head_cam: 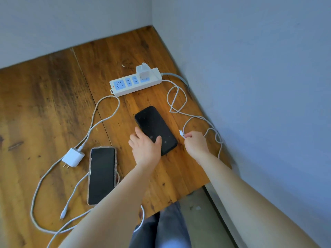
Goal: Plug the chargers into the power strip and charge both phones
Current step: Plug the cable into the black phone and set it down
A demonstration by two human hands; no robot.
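A white power strip (132, 84) lies at the back of the wooden table (53, 104), with one white charger (142, 73) plugged into its right end. That charger's cable (176, 99) loops to the right, and my right hand (196, 144) pinches it just behind its connector (181, 132). My left hand (146, 145) rests on the near end of a black phone (154, 126), gripping it flat on the table. A second phone (101, 174) in a patterned case lies to the left. A second white charger (73, 157) lies unplugged beside it, its cable (43, 181) trailing around.
Grey walls close the table in at the back and on the right. The table's front edge (179, 196) falls off just below my arms, with my grey trousers (166, 228) under it. The loose cable's free end (63, 214) lies front left.
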